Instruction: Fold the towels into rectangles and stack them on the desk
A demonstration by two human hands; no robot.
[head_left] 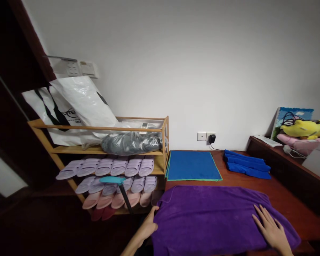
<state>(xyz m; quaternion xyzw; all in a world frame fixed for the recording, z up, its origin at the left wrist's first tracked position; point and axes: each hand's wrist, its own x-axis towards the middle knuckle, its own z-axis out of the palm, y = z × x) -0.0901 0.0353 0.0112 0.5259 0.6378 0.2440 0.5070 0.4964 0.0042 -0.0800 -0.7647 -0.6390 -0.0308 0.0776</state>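
A purple towel (210, 217) lies spread over the front of the reddish-brown wooden table (288, 199), its surface slightly creased. My left hand (149, 224) is closed on the towel's left edge, some of its fingers hidden by the cloth. Flat on the right part of the towel rests my right hand (270, 227), fingers outstretched and holding nothing. Behind the towel lies a flat, squared blue cloth (193, 165) with green edging. Several blue folded cloths (245, 164) lie side by side at the back right.
Left of the table stands a wooden shoe rack (109, 151) with lilac slippers (104, 167), pink slippers (106, 201) and white bags (82, 103). A turquoise-topped object (113, 180) stands before it. A black plug (211, 138) is in the wall; a yellow plush toy (304, 128) sits on the right ledge.
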